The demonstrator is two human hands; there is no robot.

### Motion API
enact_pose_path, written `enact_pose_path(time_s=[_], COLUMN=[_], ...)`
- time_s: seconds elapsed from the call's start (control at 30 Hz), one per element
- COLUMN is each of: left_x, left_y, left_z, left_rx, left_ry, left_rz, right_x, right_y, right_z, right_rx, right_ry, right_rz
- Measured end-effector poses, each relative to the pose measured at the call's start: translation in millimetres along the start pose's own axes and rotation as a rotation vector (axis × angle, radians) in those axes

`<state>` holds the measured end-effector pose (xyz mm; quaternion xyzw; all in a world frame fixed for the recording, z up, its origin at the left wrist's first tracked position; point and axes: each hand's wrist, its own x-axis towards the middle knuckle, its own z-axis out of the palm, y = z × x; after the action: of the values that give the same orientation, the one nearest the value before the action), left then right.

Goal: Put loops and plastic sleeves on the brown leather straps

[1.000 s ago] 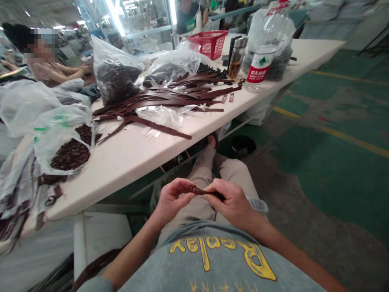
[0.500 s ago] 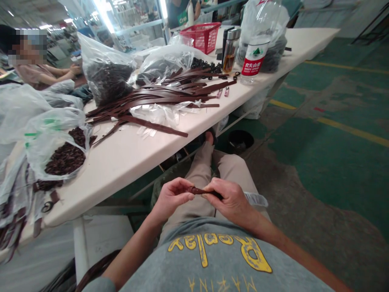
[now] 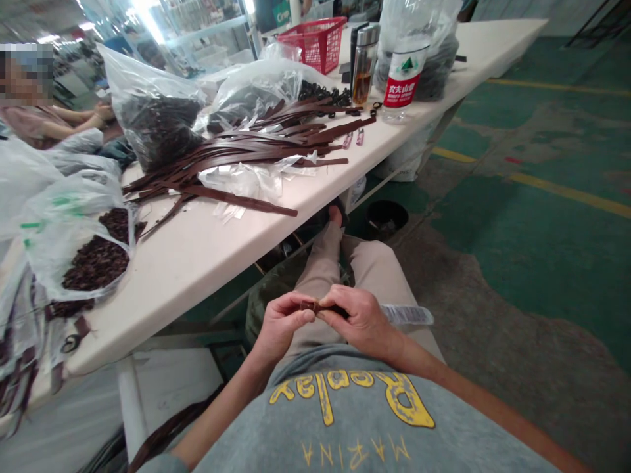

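"Over the legs (image 3: 377, 266), what's there?"
"A strap (image 3: 309, 306). The left hand (image 3: 280, 326) and right hand (image 3: 367, 323) both pinch it."
"Is it stiff?"
"It looks light and bendy. Best pinch near its end."

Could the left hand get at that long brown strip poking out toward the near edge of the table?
Probably yes. The strip's end lies bare near the table's edge, with nothing visible in the way. But the left hand is pinching a small brown piece, so it may need to let go.
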<state>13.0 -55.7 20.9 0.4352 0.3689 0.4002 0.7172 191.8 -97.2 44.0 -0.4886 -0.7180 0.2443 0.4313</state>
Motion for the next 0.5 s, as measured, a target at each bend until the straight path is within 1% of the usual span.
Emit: enact_pose_path(time_s=[0.1,0.27,0.37,0.5], left_x=[-1,-2,-2,-3], left_y=[2,2,2,1], left_z=[-2.6,-10.4,-13.0,-12.4], left_rx=[0.055,0.076,0.084,0.079], left_ry=[0.02,0.107,0.124,0.137], left_rz=[0.038,0.075,0.071,0.034], right_x=[-2,-6,-7,-9], right_y=[2,6,9,11], right_z=[-3,-6,-5,-2], right_rx=[-0.03,-0.268,-0.375,-0.424], right_ry=[-0.06,-0.145,-0.169,-0.196], right_rz=[0.02,0.009,-0.008,-0.017])
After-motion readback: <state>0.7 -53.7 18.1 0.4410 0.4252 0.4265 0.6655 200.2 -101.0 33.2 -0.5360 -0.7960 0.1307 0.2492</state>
